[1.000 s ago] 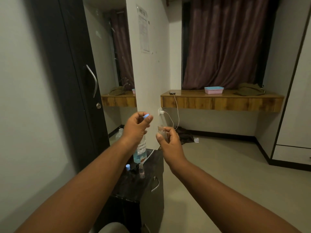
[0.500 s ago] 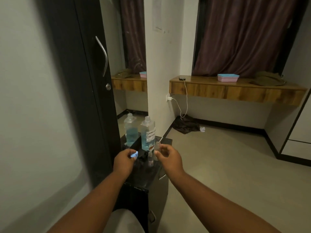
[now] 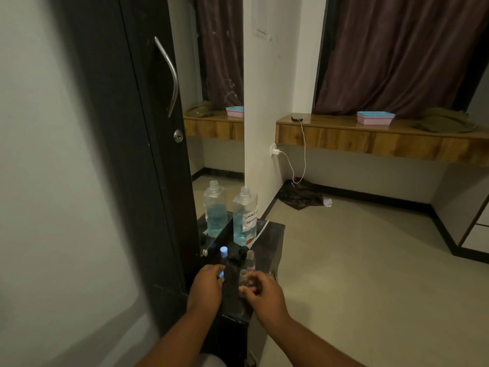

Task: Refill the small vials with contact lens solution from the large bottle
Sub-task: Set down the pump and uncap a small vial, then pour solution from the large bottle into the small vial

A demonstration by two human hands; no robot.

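A large clear bottle [image 3: 244,218] with blue liquid and a handwritten label stands uncapped at the back of a small black cabinet [image 3: 272,242]. My left hand [image 3: 206,287] pinches a small blue cap [image 3: 220,274] low over the cabinet top. My right hand [image 3: 260,290] holds an open clear vial [image 3: 243,278] just above the surface. Another open vial [image 3: 250,259] stands behind it. A vial with a blue cap [image 3: 223,251] stands to the left. A black cap [image 3: 239,254] lies between them.
A mirror on the left reflects the big bottle [image 3: 214,210]. A black wardrobe door [image 3: 137,154] with a metal handle rises beside the cabinet. A wooden shelf [image 3: 370,141] carries a pink tray and a charging phone. Dark cloth [image 3: 301,197] lies on the floor.
Both hands have come down from chest height to the cabinet top, still with the blue cap and the vial. The view has tilted downward.
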